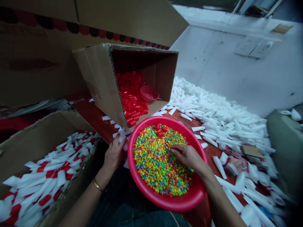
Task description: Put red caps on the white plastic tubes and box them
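Observation:
A red plastic basin [132,171] full of small multicoloured candies [158,167] stands in front of me. My right hand [186,155] dips into the candies with its fingers pressed together, fingertips among them. Several red caps [160,134] lie on top near the far rim. Just outside the basin's left rim, my left hand [115,153] has its fingers curled at some white plastic tubes [121,135]; its grip is partly hidden. A tilted cardboard box [99,78] opens toward me, holding many red caps [131,94] and a small red bowl [149,93].
At lower left, a carton [71,121] holds white tubes with red caps [47,186]. Loose white tubes [213,113] are heaped along the pale wall [213,60] and down the right side. Printed packets [236,164] lie among them on the reddish tabletop [193,124].

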A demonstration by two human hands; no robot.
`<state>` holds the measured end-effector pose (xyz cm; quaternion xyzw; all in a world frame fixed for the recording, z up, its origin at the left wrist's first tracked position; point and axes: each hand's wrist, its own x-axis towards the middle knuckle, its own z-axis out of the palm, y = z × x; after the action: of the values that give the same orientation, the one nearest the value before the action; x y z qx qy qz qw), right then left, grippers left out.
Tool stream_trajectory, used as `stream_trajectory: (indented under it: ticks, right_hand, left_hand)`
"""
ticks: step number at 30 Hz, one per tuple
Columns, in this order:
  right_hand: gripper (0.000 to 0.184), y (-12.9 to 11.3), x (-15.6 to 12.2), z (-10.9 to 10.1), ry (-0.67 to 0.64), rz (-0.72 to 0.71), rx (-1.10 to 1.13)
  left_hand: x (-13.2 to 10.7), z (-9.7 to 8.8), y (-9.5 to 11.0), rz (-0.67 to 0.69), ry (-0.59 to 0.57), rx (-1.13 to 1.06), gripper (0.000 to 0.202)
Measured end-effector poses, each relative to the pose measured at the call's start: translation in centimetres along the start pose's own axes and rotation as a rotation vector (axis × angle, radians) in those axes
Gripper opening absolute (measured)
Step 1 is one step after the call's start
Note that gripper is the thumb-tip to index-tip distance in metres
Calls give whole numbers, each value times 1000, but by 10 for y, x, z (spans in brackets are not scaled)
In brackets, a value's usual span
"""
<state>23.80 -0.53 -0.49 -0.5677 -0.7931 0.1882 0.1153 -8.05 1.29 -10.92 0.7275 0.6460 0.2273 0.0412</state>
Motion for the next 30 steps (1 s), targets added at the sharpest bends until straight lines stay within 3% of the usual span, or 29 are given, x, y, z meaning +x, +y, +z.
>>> stream_trajectory:
  ticks: [3, 5, 8, 11, 14, 17, 20, 22, 24, 27, 30]
  right_hand:
    - [26, 0, 0, 1, 9, -7, -13]
    - [26, -1, -1, 2, 24, 2, -31]
    - [29, -7, 0, 0, 110, 43, -105]
    - [34, -18, 11, -5, 107, 44, -237]
    - [41, -29, 35, -7, 17, 50, -385]
    - [45, -34, 62, -2, -9, 137, -420]
    - [43, -34, 79, 5, -46, 152, -397]
    - [37, -32, 79, 6, -63, 123, -397]
    - [32, -29, 72, 5, -75, 74, -399]
    - [32, -23, 54, 0, -108, -91, -440]
    - [43, -18, 40, -2, -106, -217, -427]
  left_hand:
    - [0, 1, -10, -11, 176, -154, 32]
    - [-2, -9, -13, -36, 324, -260, 27]
    - [-7, -44, -5, -95, 565, -448, 25]
    - [-11, -84, 22, -16, 627, -551, 26]
    - [-6, -100, 59, 198, 512, -634, 26]
    - [5, -86, 90, 288, 339, -686, 25]
    - [15, -69, 105, 323, 18, -581, 24]
    - [19, -67, 108, 334, -162, -487, 24]
    - [23, -72, 110, 302, -199, -421, 23]
    - [30, -79, 113, 235, -153, -364, 21]
    - [39, -77, 116, 106, -256, -480, 25]
